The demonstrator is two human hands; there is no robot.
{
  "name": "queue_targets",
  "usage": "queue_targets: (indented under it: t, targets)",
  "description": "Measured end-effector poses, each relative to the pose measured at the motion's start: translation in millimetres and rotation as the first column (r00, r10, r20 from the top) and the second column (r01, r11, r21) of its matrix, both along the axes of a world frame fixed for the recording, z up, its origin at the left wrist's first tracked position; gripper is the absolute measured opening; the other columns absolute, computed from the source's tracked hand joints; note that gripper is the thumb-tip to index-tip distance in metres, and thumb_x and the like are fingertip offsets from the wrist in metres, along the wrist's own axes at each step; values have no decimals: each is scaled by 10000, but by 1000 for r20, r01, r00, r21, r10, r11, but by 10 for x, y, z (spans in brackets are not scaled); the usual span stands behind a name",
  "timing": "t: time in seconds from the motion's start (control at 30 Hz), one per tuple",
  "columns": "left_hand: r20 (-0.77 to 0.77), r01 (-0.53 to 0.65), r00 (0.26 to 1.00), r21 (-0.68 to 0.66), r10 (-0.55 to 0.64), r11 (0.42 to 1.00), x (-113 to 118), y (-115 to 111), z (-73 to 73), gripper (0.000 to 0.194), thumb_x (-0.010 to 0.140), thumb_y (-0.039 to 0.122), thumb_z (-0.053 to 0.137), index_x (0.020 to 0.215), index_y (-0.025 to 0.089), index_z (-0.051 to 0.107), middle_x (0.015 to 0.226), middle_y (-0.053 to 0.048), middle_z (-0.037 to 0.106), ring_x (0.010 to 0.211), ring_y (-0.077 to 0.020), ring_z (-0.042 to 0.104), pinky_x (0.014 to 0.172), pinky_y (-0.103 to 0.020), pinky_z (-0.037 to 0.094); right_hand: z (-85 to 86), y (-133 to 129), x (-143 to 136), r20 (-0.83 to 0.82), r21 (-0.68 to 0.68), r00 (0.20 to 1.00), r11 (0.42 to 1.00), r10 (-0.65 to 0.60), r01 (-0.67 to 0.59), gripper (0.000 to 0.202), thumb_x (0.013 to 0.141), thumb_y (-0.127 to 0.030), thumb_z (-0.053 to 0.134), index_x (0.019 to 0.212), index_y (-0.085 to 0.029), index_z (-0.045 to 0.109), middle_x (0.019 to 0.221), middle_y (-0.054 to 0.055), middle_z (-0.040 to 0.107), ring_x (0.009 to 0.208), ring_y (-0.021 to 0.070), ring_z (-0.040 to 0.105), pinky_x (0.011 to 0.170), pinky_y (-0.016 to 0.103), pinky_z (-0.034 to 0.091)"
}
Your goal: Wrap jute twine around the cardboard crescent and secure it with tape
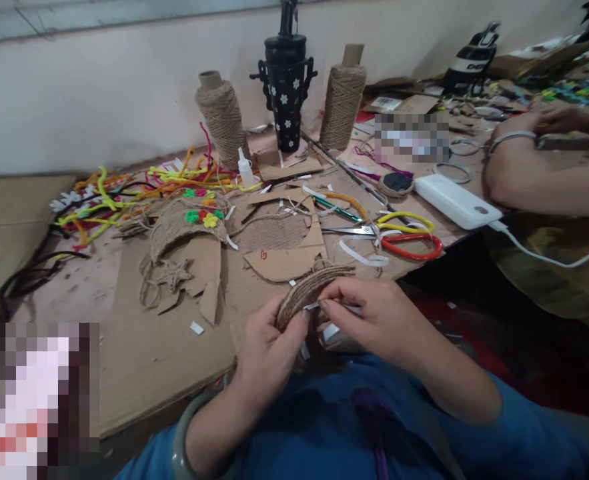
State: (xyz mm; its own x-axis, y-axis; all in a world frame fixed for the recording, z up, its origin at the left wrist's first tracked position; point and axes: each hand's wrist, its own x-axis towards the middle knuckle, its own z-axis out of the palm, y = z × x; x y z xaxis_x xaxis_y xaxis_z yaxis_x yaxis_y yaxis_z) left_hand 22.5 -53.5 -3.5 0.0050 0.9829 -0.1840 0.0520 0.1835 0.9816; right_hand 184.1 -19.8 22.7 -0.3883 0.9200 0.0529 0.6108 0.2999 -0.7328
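Low in front of my body I hold a curved band wrapped in jute twine [299, 293]. My left hand [269, 343] is closed on the band's near end, thumb on the inner side. My right hand [371, 310] pinches at its inner edge, where a thin white strip [312, 306] shows between the fingertips. Most of the band's underside is hidden by my fingers. Beyond them on the cardboard lie cut cardboard pieces [284, 263], scissors with red and yellow handles [409, 245] and a twine-covered piece with coloured flowers [179, 227].
Two twine spools [220, 110] flank a black flowered tumbler [285, 100] by the wall. A small glue bottle [245, 168] stands before them. Coloured pipe cleaners [107, 193] pile up left. A white power bank [454, 200] with a cable lies right, near another person's arm [539, 177].
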Motion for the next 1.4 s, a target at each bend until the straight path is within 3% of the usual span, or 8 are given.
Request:
queue_targets:
  t: [0.33,0.63,0.97,1.2,1.4]
  targets:
    - [68,-1,998,-63,5,998,49,74,-100,200,767,288,614,900,157,687,819,-37,707,736,-175,632,626,-232,502,-206,49,-28,197,113,955,973,-220,201,127,780,-311,570,732,-207,626,629,5,681,585,168,632,543,252,396]
    - [115,-12,993,-94,23,996,51,63,-76,206,761,279,617,908,147,676,785,-34,689,659,-159,615,579,-237,499,-176,32,31,111,98,985,987,-136,125,156,820,-303,513,746,-212,615,603,-10,647,526,129,566,523,234,363]
    - [-83,4,997,8,-4,1000,62,70,-45,180,728,238,629,875,151,684,740,-11,683,692,-158,600,637,-237,483,-184,39,-38,85,95,985,986,-149,141,152,800,-275,515,691,-200,589,577,-18,608,513,116,529,519,227,353]
    - [101,69,993,-68,-62,995,15,77,12,203,744,317,609,831,144,671,743,-34,667,689,-162,577,618,-245,469,-184,27,-4,127,101,979,984,-159,146,176,815,-308,490,717,-203,592,606,-3,632,553,139,567,547,246,367]
    - [163,105,984,-168,-77,980,23,132,122,186,659,220,626,836,161,622,709,-2,633,644,-146,571,601,-237,464,-167,10,-6,149,152,974,977,-171,148,171,806,-308,498,714,-209,602,586,-6,640,519,138,572,522,240,354]
